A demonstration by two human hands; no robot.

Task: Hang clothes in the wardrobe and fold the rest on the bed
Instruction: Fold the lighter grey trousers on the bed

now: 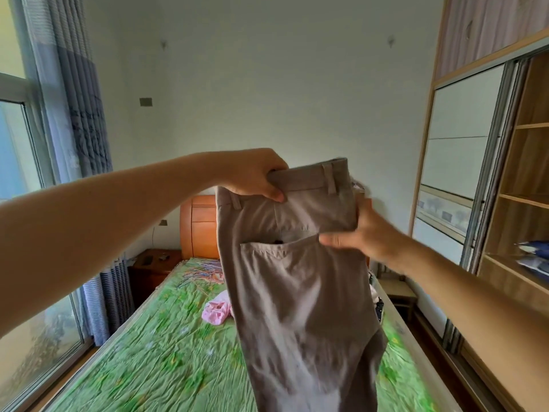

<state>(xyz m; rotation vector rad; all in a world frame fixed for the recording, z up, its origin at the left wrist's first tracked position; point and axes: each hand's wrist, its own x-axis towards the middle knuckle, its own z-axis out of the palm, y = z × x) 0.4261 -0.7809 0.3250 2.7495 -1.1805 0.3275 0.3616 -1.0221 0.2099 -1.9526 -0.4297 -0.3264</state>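
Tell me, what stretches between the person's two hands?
The head view shows the taupe trousers, their waistband spanning from the left hand to the right hand.

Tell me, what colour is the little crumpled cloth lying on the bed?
The crumpled cloth is pink, best seen in the head view.

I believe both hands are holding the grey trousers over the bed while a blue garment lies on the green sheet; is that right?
Not quite: the head view shows the garment on the green sheet is pink, not blue. The left hand and right hand do hold the grey trousers over the bed.
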